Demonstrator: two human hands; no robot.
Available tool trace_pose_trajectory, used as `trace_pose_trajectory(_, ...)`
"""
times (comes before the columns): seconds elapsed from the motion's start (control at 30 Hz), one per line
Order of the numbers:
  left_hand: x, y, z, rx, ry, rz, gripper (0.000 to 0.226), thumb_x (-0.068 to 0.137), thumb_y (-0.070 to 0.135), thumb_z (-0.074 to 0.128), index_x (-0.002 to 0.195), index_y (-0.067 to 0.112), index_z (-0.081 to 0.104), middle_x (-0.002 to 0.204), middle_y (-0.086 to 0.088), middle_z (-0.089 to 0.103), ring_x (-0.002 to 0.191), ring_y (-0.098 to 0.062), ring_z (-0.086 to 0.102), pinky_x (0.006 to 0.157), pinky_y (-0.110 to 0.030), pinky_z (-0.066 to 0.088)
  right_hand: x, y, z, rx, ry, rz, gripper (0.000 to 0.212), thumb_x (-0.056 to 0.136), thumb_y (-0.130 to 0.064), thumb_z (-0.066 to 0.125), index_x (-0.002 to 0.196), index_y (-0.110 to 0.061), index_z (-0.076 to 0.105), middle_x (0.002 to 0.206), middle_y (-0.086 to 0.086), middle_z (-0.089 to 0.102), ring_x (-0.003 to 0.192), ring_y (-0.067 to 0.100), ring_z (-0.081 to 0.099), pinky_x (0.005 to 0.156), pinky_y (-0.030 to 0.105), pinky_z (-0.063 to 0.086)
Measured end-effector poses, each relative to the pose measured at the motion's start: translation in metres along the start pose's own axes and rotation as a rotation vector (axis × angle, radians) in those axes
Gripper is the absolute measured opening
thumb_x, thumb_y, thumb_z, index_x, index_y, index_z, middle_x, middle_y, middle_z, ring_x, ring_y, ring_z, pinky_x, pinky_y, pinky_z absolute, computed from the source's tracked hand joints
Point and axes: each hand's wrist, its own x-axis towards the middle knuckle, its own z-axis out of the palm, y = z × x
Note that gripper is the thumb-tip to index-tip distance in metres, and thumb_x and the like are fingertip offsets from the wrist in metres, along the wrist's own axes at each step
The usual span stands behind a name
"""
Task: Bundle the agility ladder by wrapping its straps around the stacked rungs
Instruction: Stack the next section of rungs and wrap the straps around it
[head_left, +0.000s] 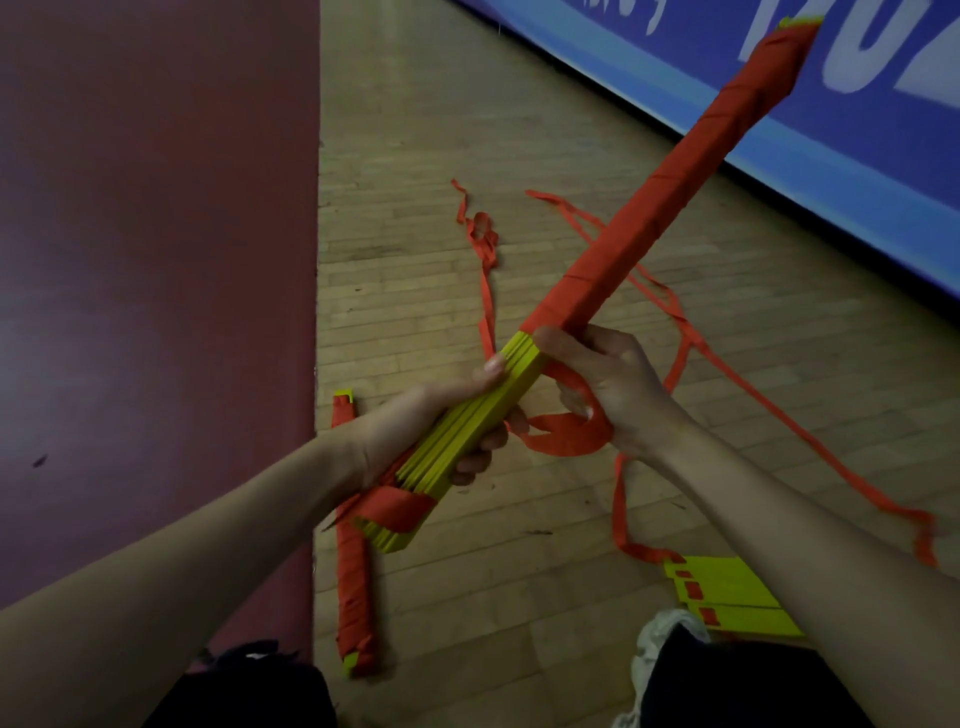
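Note:
A stack of yellow ladder rungs (483, 415) slants from lower left to upper right. Red strap wrapping (670, 197) covers its far two thirds, up to the tip near the blue banner. My left hand (415, 426) grips the bare yellow part, thumb on top. My right hand (618, 384) holds the stack at the edge of the wrapping, and a loop of red strap (566, 436) runs round its fingers. A short red turn (400, 512) crosses the near end. Loose red strap (779, 415) trails over the floor to the right.
A second bundle wrapped in red (353, 587) lies on the wooden floor below my left arm. More yellow rungs (727, 592) lie flat at lower right beside a white shoe (660, 634). Another loose strap (485, 265) lies ahead. A dark red mat (156, 260) fills the left; a blue banner (779, 104) is beyond.

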Motion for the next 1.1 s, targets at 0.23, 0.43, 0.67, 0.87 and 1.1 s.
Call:
trace_pose_trajectory(0.23, -0.003, 0.001, -0.003, 0.086, 0.105, 0.025, 0.058, 0.081, 0.063, 0.045, 0.091, 0.007, 0.057, 0.065, -0.001, 0.047, 0.048, -0.012, 0.043, 0.044, -0.021, 0.036, -0.007, 0.010, -0.015, -0.266, -0.201, 0.152, 0.026, 0.073, -0.030, 0.075, 0.088, -0.009, 0.073, 0.071, 0.003, 0.069, 0.066, 0.013, 0.063, 0.059, 0.020, 0.046)
trace_pose_trajectory(0.43, -0.003, 0.004, -0.010, 0.005, 0.220, 0.084, 0.052, 0.084, 0.053, 0.050, 0.091, 0.003, 0.061, 0.066, -0.008, 0.050, 0.046, -0.018, 0.049, 0.043, -0.022, 0.039, -0.010, 0.009, -0.010, -0.291, -0.036, 0.099, 0.015, 0.083, -0.018, 0.069, 0.076, -0.005, 0.068, 0.052, -0.004, 0.061, 0.043, 0.005, 0.054, 0.047, 0.015, 0.042)
trace_pose_trajectory(0.67, -0.004, 0.004, -0.011, 0.004, 0.287, 0.121, 0.045, 0.084, 0.046, 0.047, 0.086, 0.004, 0.063, 0.065, -0.007, 0.049, 0.047, -0.017, 0.047, 0.043, -0.023, 0.038, -0.007, 0.011, -0.008, -0.265, -0.017, 0.132, 0.023, 0.094, -0.023, 0.059, 0.087, -0.004, 0.068, 0.057, 0.003, 0.065, 0.032, 0.007, 0.045, 0.034, 0.015, 0.034)
trace_pose_trajectory(0.87, -0.005, 0.001, -0.010, 0.011, 0.327, 0.113, 0.043, 0.084, 0.046, 0.054, 0.088, 0.004, 0.062, 0.066, -0.007, 0.050, 0.048, -0.017, 0.048, 0.044, -0.022, 0.039, -0.004, 0.013, -0.013, -0.245, 0.010, 0.187, 0.013, 0.081, -0.015, 0.074, 0.089, -0.006, 0.069, 0.065, 0.008, 0.070, 0.048, 0.015, 0.063, 0.046, 0.023, 0.049)
trace_pose_trajectory(1.1, -0.006, -0.001, -0.004, 0.119, 0.469, 0.121, 0.034, 0.072, 0.044, 0.070, 0.085, 0.013, 0.068, 0.066, -0.005, 0.056, 0.055, -0.014, 0.051, 0.052, -0.026, 0.038, -0.009, 0.009, 0.001, -0.469, 0.107, -0.017, 0.026, 0.082, -0.026, 0.074, 0.064, -0.012, 0.061, 0.045, 0.003, 0.053, 0.033, 0.013, 0.048, 0.035, 0.018, 0.036)
